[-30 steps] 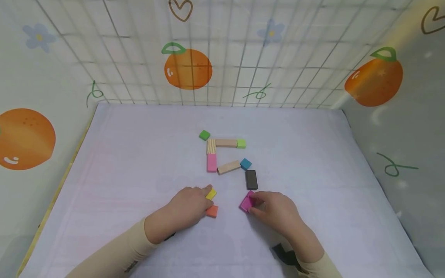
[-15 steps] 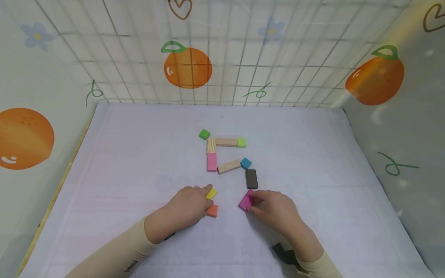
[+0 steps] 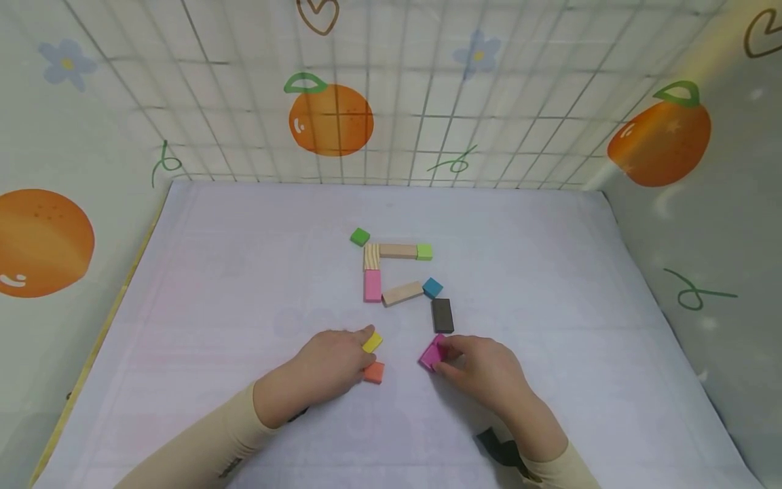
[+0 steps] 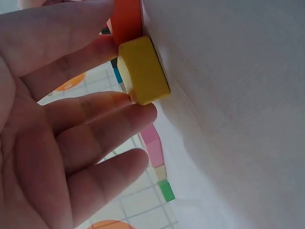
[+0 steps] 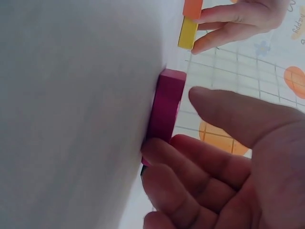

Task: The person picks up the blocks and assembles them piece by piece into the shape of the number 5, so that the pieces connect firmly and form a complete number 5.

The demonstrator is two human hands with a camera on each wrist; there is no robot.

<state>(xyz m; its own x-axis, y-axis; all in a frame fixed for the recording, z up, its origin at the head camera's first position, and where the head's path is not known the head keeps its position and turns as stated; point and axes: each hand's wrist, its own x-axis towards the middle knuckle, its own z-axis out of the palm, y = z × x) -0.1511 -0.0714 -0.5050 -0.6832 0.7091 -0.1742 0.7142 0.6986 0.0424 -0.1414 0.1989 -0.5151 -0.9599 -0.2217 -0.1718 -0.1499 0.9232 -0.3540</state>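
My left hand (image 3: 342,356) lies flat on the white table, its straight fingertips against a small yellow block (image 3: 371,342). An orange block (image 3: 373,372) sits by its thumb. In the left wrist view the fingers (image 4: 119,112) touch the yellow block (image 4: 143,71), and the thumb lies along the orange block (image 4: 127,21). My right hand (image 3: 473,367) touches a flat magenta block (image 3: 430,353) with its fingertips. In the right wrist view those fingers (image 5: 181,152) meet the end of the magenta block (image 5: 167,105), and the thumb hovers apart from it.
Beyond the hands lie a black block (image 3: 442,315), a blue cube (image 3: 432,287), a slanted wooden bar (image 3: 402,293), a pink block (image 3: 372,285), a striped wooden block (image 3: 371,257), a wooden bar (image 3: 398,250) and two green cubes (image 3: 424,252). Patterned walls (image 3: 391,102) close in the table.
The right hand and the magenta block have crept very slightly to the left. The left hand and the other blocks have stayed where they were.
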